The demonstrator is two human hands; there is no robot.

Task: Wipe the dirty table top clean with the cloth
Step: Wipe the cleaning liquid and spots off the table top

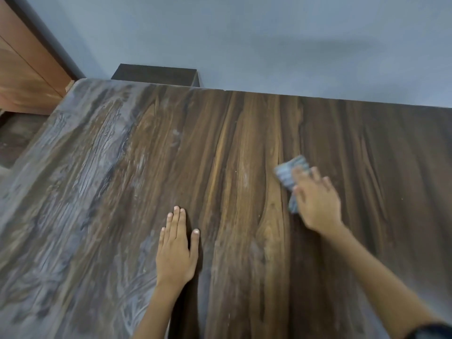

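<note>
A dark wood-grain table top [232, 148] fills most of the view. Its left part is covered with a pale grey dusty film; the right part looks darker and cleaner. My right hand [315, 199] presses a blue-grey cloth [289, 172] flat on the table right of centre, fingers spread over it, the image blurred there. My left hand [176, 248] lies flat on the table near the middle, fingers straight, holding nothing. Faint whitish smears [244, 177] show between the two hands.
A blue-grey wall [269, 40] runs along the table's far edge. A dark box-like piece of furniture [156, 74] stands behind the far left edge. A wooden door or cabinet [22, 69] and dark floor lie beyond the table's left edge.
</note>
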